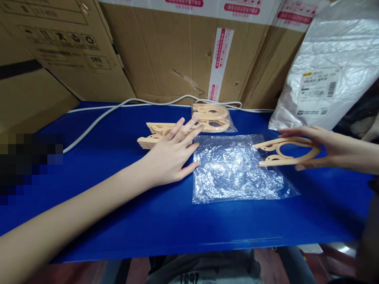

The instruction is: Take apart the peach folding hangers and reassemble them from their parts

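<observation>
My right hand (321, 148) grips a beige folding hanger (291, 159) by its rounded end, thumb on the near side and fingers on the far side. The hanger's two narrow ends point left over the right part of a clear plastic bag (233, 169) lying flat. My left hand (174, 154) is open, fingers spread, reaching across a stack of similar folding hangers (148, 141) and partly hiding it. Its thumb tip is at the bag's left edge. Just beyond the fingertips lies a clear bag with beige hangers inside (214, 118).
The blue table (148, 221) is backed by cardboard boxes (166, 59). A white cable (97, 122) runs along the back and curves forward at left. A white plastic parcel with a label (325, 67) leans at the back right.
</observation>
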`<state>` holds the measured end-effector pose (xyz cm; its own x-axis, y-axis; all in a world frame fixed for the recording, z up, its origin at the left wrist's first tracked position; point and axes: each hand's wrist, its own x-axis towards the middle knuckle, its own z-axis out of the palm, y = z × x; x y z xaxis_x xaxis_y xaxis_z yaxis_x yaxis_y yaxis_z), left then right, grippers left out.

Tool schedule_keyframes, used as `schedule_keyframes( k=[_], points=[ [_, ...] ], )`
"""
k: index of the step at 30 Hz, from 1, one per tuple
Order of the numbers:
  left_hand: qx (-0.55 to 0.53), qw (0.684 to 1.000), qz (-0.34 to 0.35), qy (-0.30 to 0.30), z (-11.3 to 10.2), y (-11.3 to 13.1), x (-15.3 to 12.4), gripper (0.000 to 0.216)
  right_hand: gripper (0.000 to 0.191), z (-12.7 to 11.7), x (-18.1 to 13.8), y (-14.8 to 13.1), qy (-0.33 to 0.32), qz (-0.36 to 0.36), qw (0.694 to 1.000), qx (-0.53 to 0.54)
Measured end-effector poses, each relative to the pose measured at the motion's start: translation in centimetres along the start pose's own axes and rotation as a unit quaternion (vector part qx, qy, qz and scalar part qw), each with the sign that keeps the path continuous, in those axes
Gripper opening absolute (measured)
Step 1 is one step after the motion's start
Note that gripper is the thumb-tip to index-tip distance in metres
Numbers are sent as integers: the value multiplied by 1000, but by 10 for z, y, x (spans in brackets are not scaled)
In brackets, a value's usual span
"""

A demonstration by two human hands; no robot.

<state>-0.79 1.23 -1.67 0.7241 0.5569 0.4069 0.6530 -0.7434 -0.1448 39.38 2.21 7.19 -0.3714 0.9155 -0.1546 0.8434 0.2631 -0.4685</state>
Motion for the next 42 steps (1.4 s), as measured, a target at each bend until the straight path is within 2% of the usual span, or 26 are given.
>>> schedule_keyframes(
  k=[4,10,13,16,19,23,28,32,36,39,42],
  points=[
    [-14,1000,0,-17,1,-1,-2,56,72,13,13,-4,2,-69,997,-23],
    [17,1000,-5,-20,0,9,-2,56,92,47,33,-23,17,-114,992,-48],
    [48,999,-6,-26,-2,14,-2,54,99,59,38,-23,23,-132,989,-61],
    [58,998,2,-32,-3,14,-2,53,107,60,39,-15,23,-135,989,-48],
    [64,998,6,-30,0,12,-3,54,111,53,36,-7,16,-104,992,-66],
    [78,997,2,-23,6,16,-3,47,106,47,35,-7,11,-79,991,-106],
    [-8,996,54,-69,6,29,-2,42,97,56,41,-16,15,-92,993,-69],
    [-64,992,47,-102,2,35,-1,48,88,67,46,-21,33,-120,992,-30],
    [-71,992,46,-99,1,34,-2,50,91,75,49,-26,38,-113,992,31],
    [-76,991,62,-90,0,33,-2,49,93,74,48,-27,15,-101,992,69],
    [-98,986,91,-101,-4,33,-2,49,96,69,43,-25,-57,-88,988,114]
  ],
)
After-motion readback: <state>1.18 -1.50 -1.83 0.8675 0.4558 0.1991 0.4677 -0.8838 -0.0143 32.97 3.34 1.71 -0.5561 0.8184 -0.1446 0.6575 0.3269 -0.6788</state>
